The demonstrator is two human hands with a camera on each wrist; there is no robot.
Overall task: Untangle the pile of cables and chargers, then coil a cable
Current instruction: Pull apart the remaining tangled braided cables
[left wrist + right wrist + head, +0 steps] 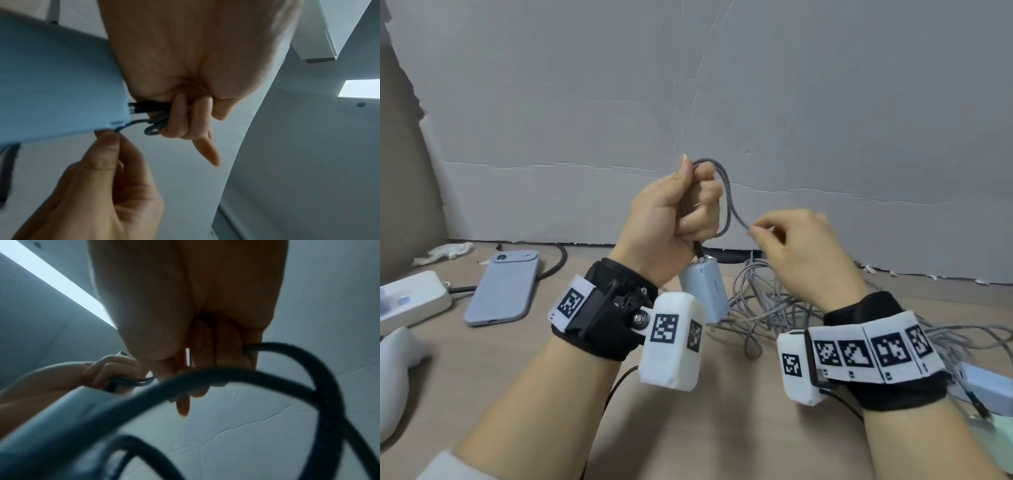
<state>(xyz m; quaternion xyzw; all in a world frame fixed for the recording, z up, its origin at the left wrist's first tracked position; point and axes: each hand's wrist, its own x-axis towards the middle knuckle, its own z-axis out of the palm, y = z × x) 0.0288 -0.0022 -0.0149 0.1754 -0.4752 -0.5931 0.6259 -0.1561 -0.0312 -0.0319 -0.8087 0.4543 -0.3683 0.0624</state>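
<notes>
My left hand [690,205] is raised above the table, fist closed around a grey braided cable [727,197] that loops out over its top. A pale blue charger [705,291] hangs below this fist by a black plug [148,108]. My right hand [791,236] pinches the same cable just right of the loop, thumb and forefinger together. Beneath both hands a tangled pile of grey cables [767,308] lies on the table. In the right wrist view blurred dark cable loops [236,374] cross in front of the right hand [205,353].
A blue phone [501,287] lies face down at the left, beside a white power strip [410,298] with a black cord. Another pale charger [989,387] sits at the right edge behind my right wrist. A grey cardboard wall [722,102] backs the table. A white object [393,370] lies at the lower left.
</notes>
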